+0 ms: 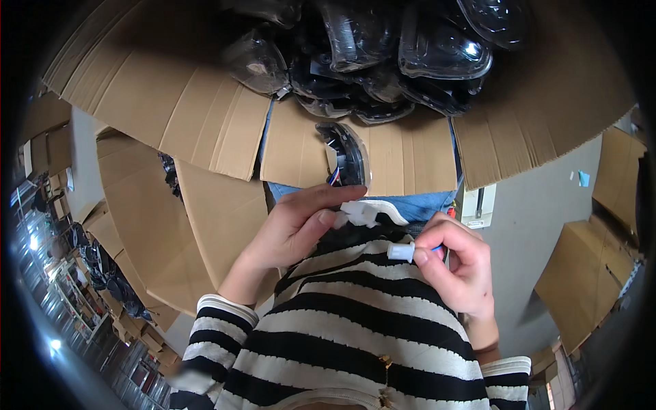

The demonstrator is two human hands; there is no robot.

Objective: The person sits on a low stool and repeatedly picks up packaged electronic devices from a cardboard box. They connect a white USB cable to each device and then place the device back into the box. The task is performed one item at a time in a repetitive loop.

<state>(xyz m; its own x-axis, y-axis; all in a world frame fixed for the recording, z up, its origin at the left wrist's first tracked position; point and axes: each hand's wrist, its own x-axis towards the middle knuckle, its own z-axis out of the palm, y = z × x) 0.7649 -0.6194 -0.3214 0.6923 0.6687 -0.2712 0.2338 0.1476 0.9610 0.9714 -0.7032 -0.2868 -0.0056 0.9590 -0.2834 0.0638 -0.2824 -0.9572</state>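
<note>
While a large open cardboard box [219, 123] spreads from 10 to 2 o'clock, a black-and-white striped top [355, 307] fills 6 o'clock. Clear-lensed lamp units [355, 55] lie heaped at 12 o'clock in the box. The left hand [294, 225] is near the centre at 9 o'clock, the right hand [458, 263] at 4. A single curved lamp [352, 154] appears in front of the nearest flap at 12 o'clock, just beyond the left forefinger; whether they touch, I cannot tell. The left fingers close on a blurred, whitish piece [359, 213]. Toward 4 o'clock, the right thumb and forefinger pinch a small white connector [400, 252], blue wire [438, 249] showing behind it.
</note>
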